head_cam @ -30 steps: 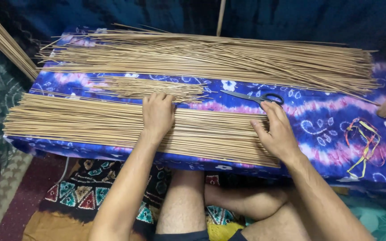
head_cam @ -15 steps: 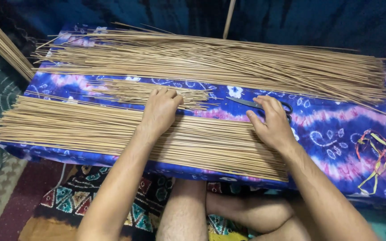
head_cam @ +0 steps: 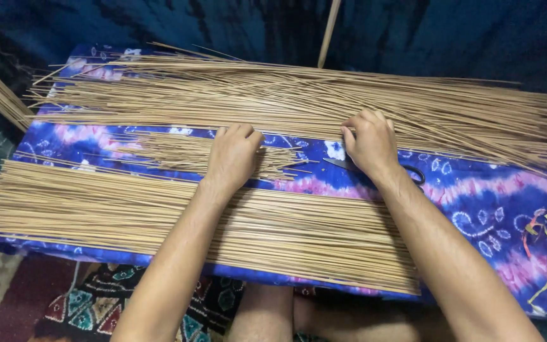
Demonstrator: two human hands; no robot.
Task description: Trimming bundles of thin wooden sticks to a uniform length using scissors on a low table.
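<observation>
Three groups of thin sticks lie across the blue-and-pink tie-dye cloth (head_cam: pixel 476 202), all with their long axis running left to right: the neat near layer (head_cam: pixel 159 215) under both forearms, a small short bundle (head_cam: pixel 172 152) in the middle, and the big loose far pile (head_cam: pixel 273 95). The left hand (head_cam: pixel 232 155) rests palm-down and unclenched on the short bundle's right end. Farther off, the right hand (head_cam: pixel 368 140) reaches over the black scissors (head_cam: pixel 406 172), its curled fingers touching the far pile's near edge; whether they pinch a stick cannot be told.
</observation>
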